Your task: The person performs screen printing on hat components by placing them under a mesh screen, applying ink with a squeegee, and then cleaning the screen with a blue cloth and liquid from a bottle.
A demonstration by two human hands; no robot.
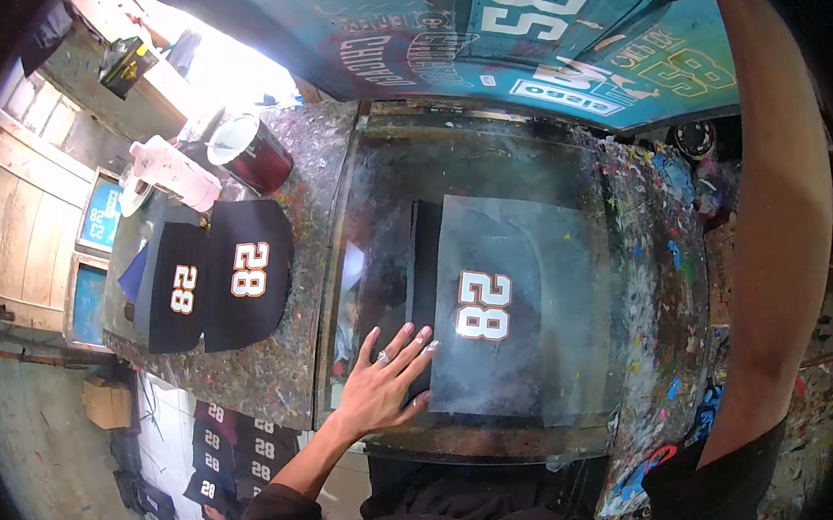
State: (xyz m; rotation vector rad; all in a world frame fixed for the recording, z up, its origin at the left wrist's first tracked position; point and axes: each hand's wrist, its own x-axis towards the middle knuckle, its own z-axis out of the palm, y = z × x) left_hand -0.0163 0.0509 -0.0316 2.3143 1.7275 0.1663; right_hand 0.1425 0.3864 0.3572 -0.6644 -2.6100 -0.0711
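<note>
Your left hand spreads wide, fingers apart, its fingertips by the left edge of the grey panel, which lies on the desk with white block numerals outlined in orange. Your right forearm rises right of the panel; that hand is out of frame, its grip impossible to tell. Left of the panel, two black pieces bear matching numerals; beyond it, a tilted teal screen shows pale lettering and numerals.
</note>
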